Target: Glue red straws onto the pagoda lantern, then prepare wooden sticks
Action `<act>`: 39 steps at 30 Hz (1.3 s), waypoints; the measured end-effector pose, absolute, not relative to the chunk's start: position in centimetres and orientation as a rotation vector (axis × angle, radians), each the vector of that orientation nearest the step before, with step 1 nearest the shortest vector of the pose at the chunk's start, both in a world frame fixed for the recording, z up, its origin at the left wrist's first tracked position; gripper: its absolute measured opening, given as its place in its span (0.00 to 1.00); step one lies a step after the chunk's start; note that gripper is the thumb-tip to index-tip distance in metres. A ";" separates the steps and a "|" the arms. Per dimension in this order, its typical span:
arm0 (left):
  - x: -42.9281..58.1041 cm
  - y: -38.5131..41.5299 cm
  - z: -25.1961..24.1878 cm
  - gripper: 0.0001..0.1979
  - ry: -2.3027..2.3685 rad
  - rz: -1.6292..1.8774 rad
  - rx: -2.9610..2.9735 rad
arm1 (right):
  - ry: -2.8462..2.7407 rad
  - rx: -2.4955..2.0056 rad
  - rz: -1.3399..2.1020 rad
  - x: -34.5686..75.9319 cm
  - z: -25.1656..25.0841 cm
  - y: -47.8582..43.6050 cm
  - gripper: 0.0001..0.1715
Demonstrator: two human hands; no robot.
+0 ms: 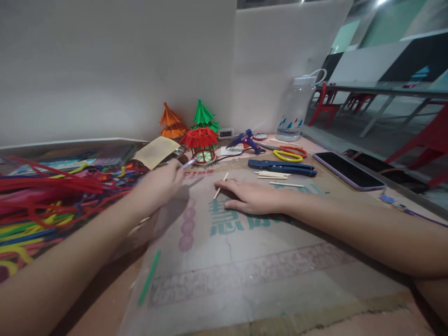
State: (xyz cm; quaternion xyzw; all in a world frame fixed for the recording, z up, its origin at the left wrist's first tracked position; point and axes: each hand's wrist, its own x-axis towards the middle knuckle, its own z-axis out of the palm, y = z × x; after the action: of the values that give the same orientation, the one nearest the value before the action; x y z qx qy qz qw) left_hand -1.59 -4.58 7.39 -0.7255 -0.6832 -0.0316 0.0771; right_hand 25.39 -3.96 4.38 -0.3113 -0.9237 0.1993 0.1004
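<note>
Left hand (164, 183): closed on slim pale tool (190, 163). Right hand (252, 193): half-open, fingertips at wooden stick (225, 177) on desk (385, 324), grip unclear. Red-roofed pavilion model (200, 138): standing, apparently part-built, peakless. Loose sticks (273, 174): unattached.

a bottle (291, 112) stands right of centre in the upper half; a phone (348, 170) lies lower, farther right; a table (380, 89) and red chairs (429, 137) stand at upper right.
</note>
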 end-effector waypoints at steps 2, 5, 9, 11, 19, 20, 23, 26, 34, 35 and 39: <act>-0.4 -3.7 5.3 0.20 -2.014 -0.113 -2.302 | -2.746 -0.822 0.768 25.1 4.9 -5.6 0.38; 0.3 -3.1 3.2 0.19 -2.010 -0.110 -2.308 | -2.755 -0.304 1.469 24.6 5.7 -8.4 0.37; 0.2 -3.4 2.6 0.20 -1.965 -0.138 -2.296 | -2.592 -0.412 1.534 24.5 6.0 -8.7 0.22; 0.2 -3.6 2.5 0.20 -1.933 -0.154 -2.295 | -2.550 -0.838 1.027 25.1 5.9 -7.6 0.21; 0.1 -3.6 2.4 0.20 -1.908 -0.241 -2.323 | -2.579 -0.787 1.016 27.8 6.2 -7.0 0.19; 0.0 -3.6 2.8 0.20 -1.910 -0.271 -2.333 | -2.596 -0.833 0.872 28.1 6.1 -6.6 0.19; 0.2 -4.0 4.1 0.21 -1.911 -0.482 -2.408 | -2.578 -0.868 0.479 28.8 5.4 -5.2 0.18; 1.7 -4.9 5.4 0.21 -1.841 -0.741 -2.561 | -2.451 -0.882 0.245 29.3 4.9 -4.4 0.30; 9.2 -7.0 7.9 0.16 -1.520 -0.869 -3.059 | -2.397 -1.111 -0.029 30.1 5.7 -4.0 0.10; 9.7 -6.8 8.2 0.18 -1.491 -0.929 -3.095 | -2.314 -1.153 0.036 30.3 6.1 -3.8 0.05; 10.5 -4.5 8.4 0.20 -1.502 -0.908 -3.015 | -1.982 -1.203 0.255 32.0 7.9 -3.1 0.18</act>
State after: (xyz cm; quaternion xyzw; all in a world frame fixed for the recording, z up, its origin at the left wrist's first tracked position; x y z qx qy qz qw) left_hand 10.54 -4.47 8.41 -0.8513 -0.4240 -0.2565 -0.1725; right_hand 32.01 -3.14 7.88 -0.4740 -0.7812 0.1005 0.3937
